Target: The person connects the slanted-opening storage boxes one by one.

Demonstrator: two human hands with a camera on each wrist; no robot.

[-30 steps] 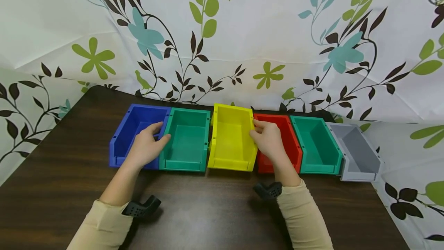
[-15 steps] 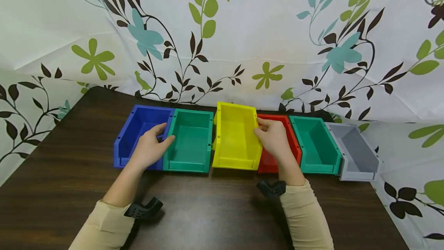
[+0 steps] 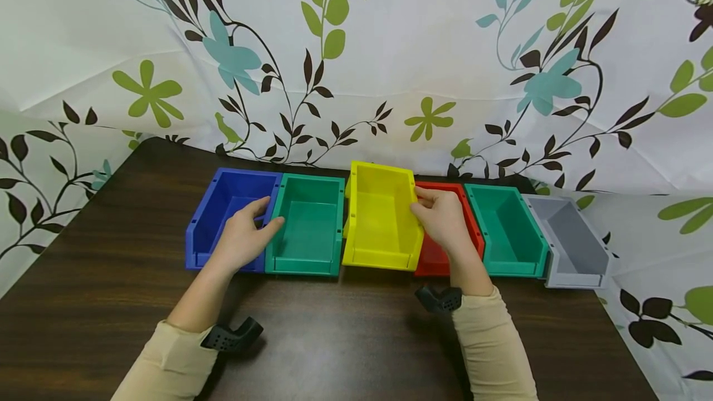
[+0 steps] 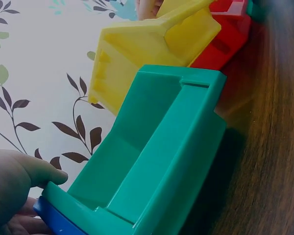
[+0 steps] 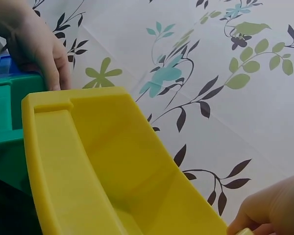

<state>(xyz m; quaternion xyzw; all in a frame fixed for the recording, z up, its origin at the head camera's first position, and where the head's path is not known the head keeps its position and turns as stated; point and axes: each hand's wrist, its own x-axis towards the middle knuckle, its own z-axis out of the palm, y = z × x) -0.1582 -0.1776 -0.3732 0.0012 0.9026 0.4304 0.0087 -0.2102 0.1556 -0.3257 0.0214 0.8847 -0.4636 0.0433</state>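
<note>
My left hand (image 3: pixel 245 237) grips the side-by-side walls of a blue storage bin (image 3: pixel 220 203) and a green storage bin (image 3: pixel 307 228). In the left wrist view its thumb (image 4: pixel 51 176) lies at the green rim, with fingers on the blue side. My right hand (image 3: pixel 442 218) pinches the right wall of a yellow storage bin (image 3: pixel 384 221). That yellow bin sits raised and slightly tilted between the green bin and a red storage bin (image 3: pixel 434 258), overlapping the red one's left side. A narrow gap separates the green and yellow bins.
Right of the red bin stand a second green bin (image 3: pixel 509 234) and a grey bin (image 3: pixel 574 240). The row runs along the back of a dark wooden table (image 3: pixel 334 339). A leaf-patterned cloth (image 3: pixel 367 79) hangs directly behind.
The blue and left green bins have slid a little right with my left hand. The yellow bin has shifted right with my right hand, over part of the red bin.
</note>
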